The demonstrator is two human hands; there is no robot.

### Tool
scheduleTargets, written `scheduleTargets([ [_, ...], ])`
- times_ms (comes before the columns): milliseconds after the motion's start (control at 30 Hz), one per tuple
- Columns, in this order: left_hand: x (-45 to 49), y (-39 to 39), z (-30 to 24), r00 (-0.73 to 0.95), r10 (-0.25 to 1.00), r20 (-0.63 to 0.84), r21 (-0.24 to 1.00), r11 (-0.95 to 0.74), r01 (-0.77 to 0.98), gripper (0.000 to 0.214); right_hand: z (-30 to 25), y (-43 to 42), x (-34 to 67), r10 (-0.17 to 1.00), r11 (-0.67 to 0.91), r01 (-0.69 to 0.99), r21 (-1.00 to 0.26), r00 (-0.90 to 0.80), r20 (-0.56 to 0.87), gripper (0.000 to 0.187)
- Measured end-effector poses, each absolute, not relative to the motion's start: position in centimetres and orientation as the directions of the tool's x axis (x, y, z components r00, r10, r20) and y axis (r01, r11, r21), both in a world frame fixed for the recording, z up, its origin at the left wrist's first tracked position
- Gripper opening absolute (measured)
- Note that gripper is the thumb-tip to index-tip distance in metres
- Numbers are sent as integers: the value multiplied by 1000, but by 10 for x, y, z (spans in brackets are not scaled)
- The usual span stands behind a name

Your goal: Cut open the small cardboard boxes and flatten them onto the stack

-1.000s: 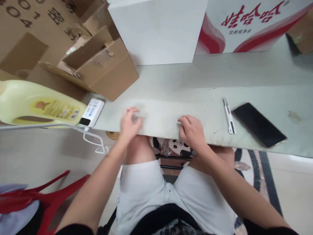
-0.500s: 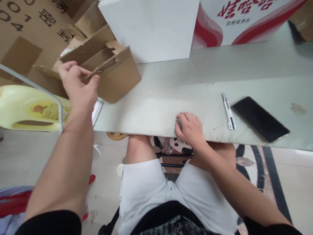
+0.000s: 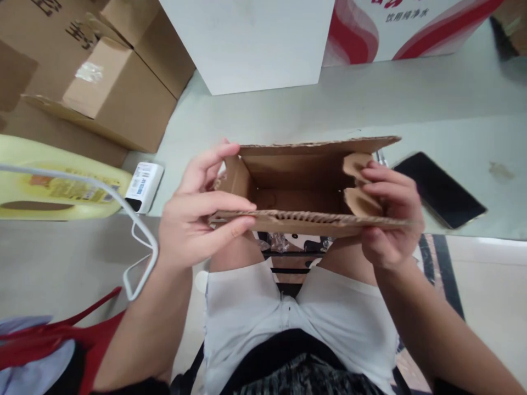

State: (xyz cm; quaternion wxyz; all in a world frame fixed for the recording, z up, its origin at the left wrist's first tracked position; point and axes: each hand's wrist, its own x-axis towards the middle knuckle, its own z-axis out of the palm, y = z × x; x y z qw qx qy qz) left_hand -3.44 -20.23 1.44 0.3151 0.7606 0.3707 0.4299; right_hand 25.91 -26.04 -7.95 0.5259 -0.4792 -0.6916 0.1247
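Note:
A small open cardboard box (image 3: 304,186) is held above the near edge of the pale table (image 3: 370,109), its open top facing me. My left hand (image 3: 193,214) grips its left end, fingers wrapped over the near flap. My right hand (image 3: 387,214) holds the right end, fingers pressed on a small inner flap. The inside of the box looks bare.
Larger cardboard boxes (image 3: 111,93) stand at the back left, a white box (image 3: 251,38) and a red-and-white carton (image 3: 403,27) behind. A black phone (image 3: 438,189) lies at right. A yellow jug (image 3: 53,186), a white power bank (image 3: 144,184) and a red chair (image 3: 61,334) are at left.
My left hand took the small box from the left pile and brought it to the middle. My right hand left the table edge and gripped the box's right end.

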Motion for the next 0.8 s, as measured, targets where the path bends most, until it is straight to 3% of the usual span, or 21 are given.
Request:
scheduleTargets([
  [133, -25, -204, -7, 255, 804, 537, 801, -581, 144, 53, -60, -260, 257, 712, 607, 541, -582, -44, 701, 24],
  [200, -22, -205, -18, 201, 773, 602, 773, -627, 97, 57, -63, -263, 255, 700, 602, 563, -567, -29, 714, 29],
  [400, -16, -207, -33, -57, 782, 620, 783, -622, -24, 32, -71, -274, 255, 721, 578, 590, -564, -46, 691, 39],
  [667, -15, -206, -35, 58, 829, 557, 831, -557, -16, 35, -52, -258, 275, 816, 558, 548, -623, -226, 533, 83],
  [800, -14, -195, -36, 71, 861, 503, 861, -493, -129, 44, -35, -234, 278, 799, 598, 506, -621, -313, 514, 81],
])
